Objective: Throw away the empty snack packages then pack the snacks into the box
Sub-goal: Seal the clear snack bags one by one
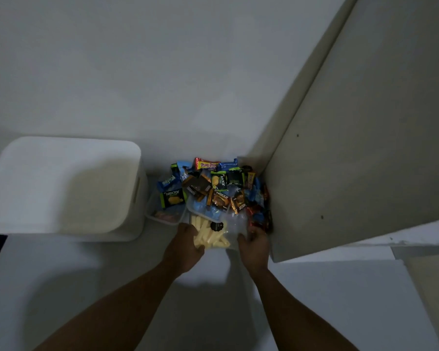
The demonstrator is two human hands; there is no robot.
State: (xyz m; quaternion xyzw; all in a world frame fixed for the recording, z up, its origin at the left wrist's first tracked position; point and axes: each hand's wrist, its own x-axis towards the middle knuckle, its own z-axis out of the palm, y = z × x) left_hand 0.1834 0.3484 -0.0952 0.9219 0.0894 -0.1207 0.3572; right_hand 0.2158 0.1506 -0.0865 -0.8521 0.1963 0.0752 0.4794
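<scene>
The clear bag (214, 238) of pale yellow sticks sits at the near edge of the snack heap, in the corner where the wall meets a tall side panel (352, 148). The person has it from both sides: the left hand (184, 245) has its fingers curled round the bag's left edge, and the right hand (255, 245) grasps the loose film on the right. I'd judge the bag to be light, with thin, crinkly, slippery plastic and sticks that look brittle enough to snap if squeezed. It seems best taken by the edges or cradled from below, not clamped across the middle. The part of the bag near the right hand looks like slack film with no sticks in it, so a grip there alone may let the load swing. There is one such bag. Behind it lies the pile of small packets (221, 188), too tangled and dim to count fully. I can make out at least four marked Nextar, one red bar (205, 164) at the back, and several blue wrappers. Whether any are empty I cannot tell. Two shallow clear tubs lie half under the pile, one to the left (160, 215) and one in the centre (203, 211). One white box (66, 188) stands just left of it all on the pale counter (213, 312).
</scene>
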